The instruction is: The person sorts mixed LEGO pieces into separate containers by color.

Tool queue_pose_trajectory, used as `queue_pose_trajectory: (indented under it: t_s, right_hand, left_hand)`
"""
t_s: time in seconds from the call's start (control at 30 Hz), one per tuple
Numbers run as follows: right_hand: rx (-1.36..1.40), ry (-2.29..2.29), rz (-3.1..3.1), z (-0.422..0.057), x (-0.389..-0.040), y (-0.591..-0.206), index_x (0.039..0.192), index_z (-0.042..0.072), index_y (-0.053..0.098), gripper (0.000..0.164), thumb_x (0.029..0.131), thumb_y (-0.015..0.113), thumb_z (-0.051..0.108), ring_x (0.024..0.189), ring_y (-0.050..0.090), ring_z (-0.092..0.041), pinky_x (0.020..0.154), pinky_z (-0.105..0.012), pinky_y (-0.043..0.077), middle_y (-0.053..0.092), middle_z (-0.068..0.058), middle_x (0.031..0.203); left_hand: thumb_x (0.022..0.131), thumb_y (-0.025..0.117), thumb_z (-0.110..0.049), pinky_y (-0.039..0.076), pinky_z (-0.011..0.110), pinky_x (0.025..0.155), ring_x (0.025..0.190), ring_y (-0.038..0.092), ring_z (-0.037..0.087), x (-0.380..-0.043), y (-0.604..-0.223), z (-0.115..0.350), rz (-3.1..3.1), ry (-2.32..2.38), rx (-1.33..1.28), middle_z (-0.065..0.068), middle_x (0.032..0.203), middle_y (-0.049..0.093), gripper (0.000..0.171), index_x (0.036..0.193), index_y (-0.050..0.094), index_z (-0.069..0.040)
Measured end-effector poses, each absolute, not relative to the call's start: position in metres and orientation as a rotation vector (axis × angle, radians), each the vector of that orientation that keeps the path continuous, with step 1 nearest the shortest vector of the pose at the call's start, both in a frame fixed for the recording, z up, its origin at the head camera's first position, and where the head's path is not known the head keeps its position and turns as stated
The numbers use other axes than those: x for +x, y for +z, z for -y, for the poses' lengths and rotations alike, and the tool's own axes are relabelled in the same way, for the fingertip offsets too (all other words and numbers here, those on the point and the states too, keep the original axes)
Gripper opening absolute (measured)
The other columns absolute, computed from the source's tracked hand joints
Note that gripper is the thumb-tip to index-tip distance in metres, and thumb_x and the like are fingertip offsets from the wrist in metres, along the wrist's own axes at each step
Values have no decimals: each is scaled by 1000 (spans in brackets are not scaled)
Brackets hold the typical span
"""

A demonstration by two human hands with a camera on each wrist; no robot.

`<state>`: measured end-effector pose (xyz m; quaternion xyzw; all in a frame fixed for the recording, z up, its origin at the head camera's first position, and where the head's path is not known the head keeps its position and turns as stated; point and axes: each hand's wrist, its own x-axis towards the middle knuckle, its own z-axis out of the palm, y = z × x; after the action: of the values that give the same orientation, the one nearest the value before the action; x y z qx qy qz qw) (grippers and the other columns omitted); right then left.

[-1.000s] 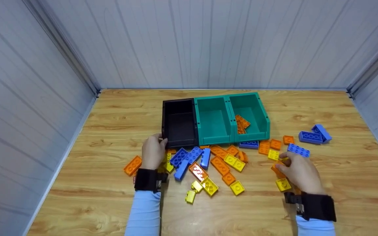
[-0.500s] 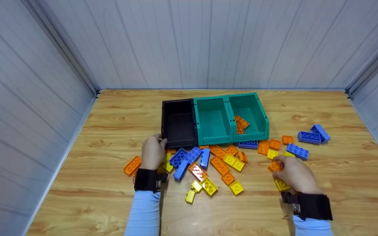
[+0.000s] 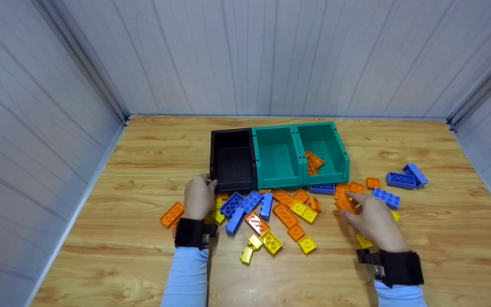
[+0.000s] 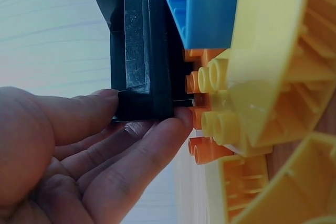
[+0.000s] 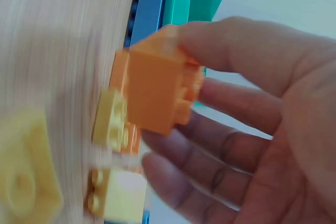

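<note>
Pale panelled walls (image 3: pixel 245 55) enclosed a wood-grained surface (image 3: pixel 92 256). The right hand (image 3: pixel 375 219) pinched an orange brick (image 5: pixel 155 87) between its thumb (image 5: pixel 231 38) and partly curled fingers (image 5: pixel 231 137), which stood only as far apart as the brick required; its studs faced the palm. In the right wrist view, a yellow brick (image 5: pixel 110 119) showed just past it. The left hand (image 3: pixel 198 198) gripped the near left corner of the black bin (image 4: pixel 139 35), thumb on one side and fingers on the other, its forefinger's tip close by some orange studs (image 4: pixel 199 116). Two green bins (image 3: pixel 277 157) adjoined the black bin on its right; the rightmost held orange pieces (image 3: pixel 315 161). Along the bins' near side lay loose orange, yellow and blue bricks (image 3: pixel 252 200). Farther right, two blue bricks (image 3: pixel 401 180) lay together.
</note>
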<state>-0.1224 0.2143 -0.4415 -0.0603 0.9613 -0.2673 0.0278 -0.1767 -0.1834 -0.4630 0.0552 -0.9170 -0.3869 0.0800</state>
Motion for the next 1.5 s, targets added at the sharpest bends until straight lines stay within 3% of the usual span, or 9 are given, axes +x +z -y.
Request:
queue_pose_trajectory:
  t_s: [0.2, 0.37, 0.53, 0.7, 0.93, 1.0, 1.13, 1.33, 1.5]
  right_hand:
    - [-220, -939, -3076, -194, -129, -436, 135, -4, 57, 49, 92, 71, 14, 105, 60, -40, 85, -53, 49, 62, -27, 121]
    - [-237, -1055, -3088, -182, -150, -426, 137, -3, 55, 50, 93, 70, 17, 107, 59, -39, 87, -52, 49, 59, -27, 126]
    - [-248, -979, -3076, -181, -186, -409, 141, -3, 50, 52, 96, 67, 16, 94, 60, -33, 74, -44, 48, 58, -27, 127]
    - [-255, -862, -3045, -183, -219, -402, 142, -5, 48, 53, 96, 66, 15, 61, 50, -24, 61, -38, 39, 53, -29, 136]
    - [-299, -691, -3017, -176, -245, -412, 138, -10, 50, 50, 94, 66, 10, 92, 63, -38, 76, -45, 50, 53, -31, 135]
    - [-318, -642, -3031, -175, -248, -418, 136, -10, 53, 48, 93, 67, 9, 80, 62, -36, 67, -43, 49, 54, -30, 134]
    - [-344, -591, -3061, -177, -245, -421, 135, -7, 55, 46, 94, 66, 10, 69, 60, -33, 62, -43, 50, 54, -31, 133]
    - [-302, -747, -3084, -193, -211, -413, 137, -4, 55, 43, 98, 61, 14, 96, 62, -39, 77, -51, 51, 60, -28, 125]
    - [-224, -880, -3125, -220, -168, -416, 131, -4, 60, 38, 98, 62, 14, 87, 64, -36, 69, -50, 51, 67, -24, 108]
  left_hand:
    - [98, 62, -10, 52, 43, 70, 80, 67, 30, -178, -463, 184, 2731, -1152, 155, 19, 95, 71, 23, 115, 68, 6]
    - [99, 61, -10, 51, 42, 70, 79, 67, 29, -178, -463, 184, 2732, -1168, 158, 19, 94, 71, 23, 115, 68, 5]
    - [99, 60, -10, 50, 41, 67, 74, 65, 28, -177, -464, 183, 2741, -1171, 153, 18, 92, 70, 25, 117, 67, 6]
    - [99, 61, -10, 51, 42, 69, 77, 66, 28, -179, -465, 182, 2748, -1170, 149, 19, 94, 71, 26, 118, 67, 6]
    - [99, 61, -10, 53, 43, 71, 81, 67, 30, -178, -464, 182, 2740, -1173, 132, 19, 95, 71, 25, 117, 67, 6]
    - [98, 62, -10, 53, 43, 71, 80, 67, 30, -177, -465, 182, 2735, -1172, 132, 19, 95, 71, 24, 116, 68, 6]
    - [98, 63, -10, 53, 43, 71, 80, 67, 29, -177, -466, 182, 2735, -1167, 144, 19, 95, 71, 25, 116, 68, 6]
    - [98, 63, -10, 53, 43, 74, 83, 68, 31, -179, -467, 184, 2730, -1152, 157, 19, 95, 72, 24, 114, 69, 6]
    - [98, 63, -9, 54, 43, 73, 82, 68, 30, -178, -467, 186, 2720, -1161, 153, 19, 94, 71, 23, 113, 69, 6]
